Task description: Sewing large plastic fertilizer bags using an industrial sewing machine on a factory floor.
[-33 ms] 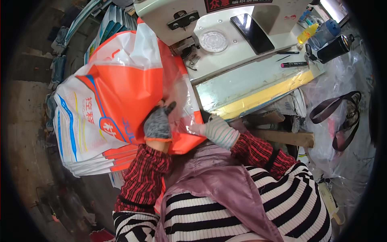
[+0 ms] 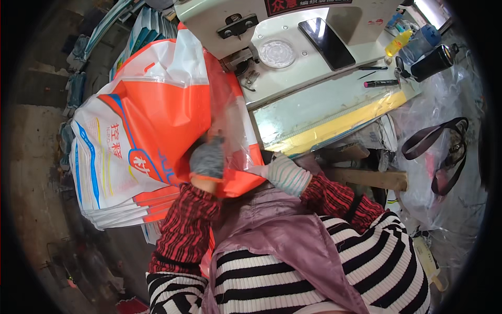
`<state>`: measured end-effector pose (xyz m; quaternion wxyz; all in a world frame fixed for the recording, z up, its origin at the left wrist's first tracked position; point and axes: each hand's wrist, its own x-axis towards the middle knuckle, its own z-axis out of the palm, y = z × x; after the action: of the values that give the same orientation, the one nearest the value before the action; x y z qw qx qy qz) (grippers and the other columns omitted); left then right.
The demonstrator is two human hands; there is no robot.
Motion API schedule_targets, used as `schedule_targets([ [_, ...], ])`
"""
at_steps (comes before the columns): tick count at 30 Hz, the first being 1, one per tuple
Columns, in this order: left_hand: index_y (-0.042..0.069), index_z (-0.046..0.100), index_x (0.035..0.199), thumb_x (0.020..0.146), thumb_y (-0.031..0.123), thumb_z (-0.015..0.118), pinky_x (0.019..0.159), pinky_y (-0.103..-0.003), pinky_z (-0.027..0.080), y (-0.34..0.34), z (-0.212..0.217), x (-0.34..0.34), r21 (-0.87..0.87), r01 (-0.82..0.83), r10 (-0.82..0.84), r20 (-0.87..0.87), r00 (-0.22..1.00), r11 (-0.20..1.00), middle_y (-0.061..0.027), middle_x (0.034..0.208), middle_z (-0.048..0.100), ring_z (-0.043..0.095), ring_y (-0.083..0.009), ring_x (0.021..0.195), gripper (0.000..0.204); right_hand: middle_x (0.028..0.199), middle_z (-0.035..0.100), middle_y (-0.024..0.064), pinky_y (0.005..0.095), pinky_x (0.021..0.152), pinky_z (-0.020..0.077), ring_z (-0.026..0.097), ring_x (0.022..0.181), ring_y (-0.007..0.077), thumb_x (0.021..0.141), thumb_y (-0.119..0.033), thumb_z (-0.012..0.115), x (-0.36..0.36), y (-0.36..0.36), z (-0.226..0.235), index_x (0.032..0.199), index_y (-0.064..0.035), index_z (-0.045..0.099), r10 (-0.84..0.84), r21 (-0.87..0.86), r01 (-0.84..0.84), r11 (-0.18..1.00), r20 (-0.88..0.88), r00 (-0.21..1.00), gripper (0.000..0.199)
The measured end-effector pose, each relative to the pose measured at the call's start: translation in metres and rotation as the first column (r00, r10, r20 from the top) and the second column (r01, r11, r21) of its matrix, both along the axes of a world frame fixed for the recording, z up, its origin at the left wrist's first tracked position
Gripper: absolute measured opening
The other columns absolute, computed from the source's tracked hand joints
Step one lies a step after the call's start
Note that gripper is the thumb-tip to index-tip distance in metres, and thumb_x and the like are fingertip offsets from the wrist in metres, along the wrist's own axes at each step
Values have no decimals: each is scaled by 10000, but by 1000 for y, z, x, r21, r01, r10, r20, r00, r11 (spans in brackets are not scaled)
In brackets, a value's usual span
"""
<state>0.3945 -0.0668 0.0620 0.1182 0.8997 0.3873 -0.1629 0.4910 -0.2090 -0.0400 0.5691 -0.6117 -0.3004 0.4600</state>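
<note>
Your orange-and-white bag (image 2: 157, 115), slick woven plastic, fills the frame's centre-left, draped over a flat stack (image 2: 104, 172) of the same. Its clear liner (image 2: 230, 131) could slip or tear against the cream machine (image 2: 293, 57) at top centre. Your left hand (image 2: 207, 159), grey-gloved, grips the liner; your right hand (image 2: 285, 174), striped knit, pinches its edge.

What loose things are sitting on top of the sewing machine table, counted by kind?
Phone: 1
Round clear lid: 1
Pens or markers: 2
Bottles and flasks: 3
Total: 7
</note>
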Motion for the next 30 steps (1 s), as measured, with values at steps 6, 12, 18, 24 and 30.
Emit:
schedule_targets([
  [6,1,614,961,828,417,478,889,-437,400,-2,-33,-31,50,350,-340,-145,929,936,-214,973,570,498,-338,1050,458,917,581,155,306,759,445,529,826,184,645,-445,761,0,-22,2,1024,159,514,53,-209,-95,973,-196,979,755],
  [12,-43,565,1048,816,360,576,849,-399,431,-10,0,-18,19,117,-118,97,988,993,-211,1062,573,516,-347,1047,465,998,586,153,372,842,432,574,874,288,863,-264,508,13,-34,3,1205,-154,525,400,-273,-315,909,354,845,359],
  [18,28,553,869,691,158,645,700,-422,451,-28,-29,11,76,257,-263,440,859,963,-168,808,589,577,-349,793,239,1024,567,151,318,842,429,555,902,287,853,-401,532,13,-35,3,1278,-286,438,451,-346,-416,841,873,186,450],
  [24,27,555,872,691,130,627,677,-409,471,-17,-71,3,-652,-95,382,314,869,752,-154,803,607,592,-324,731,221,995,571,157,312,834,433,542,921,308,823,-498,539,5,-40,-17,1208,-256,521,179,-118,-140,983,458,871,455],
  [30,7,546,905,703,203,663,754,-420,433,-35,-33,5,129,263,-293,469,833,956,-171,863,561,534,-341,887,305,1054,565,179,310,851,427,538,961,288,700,-512,679,12,-32,12,1172,-36,528,274,-196,-204,959,462,844,687],
])
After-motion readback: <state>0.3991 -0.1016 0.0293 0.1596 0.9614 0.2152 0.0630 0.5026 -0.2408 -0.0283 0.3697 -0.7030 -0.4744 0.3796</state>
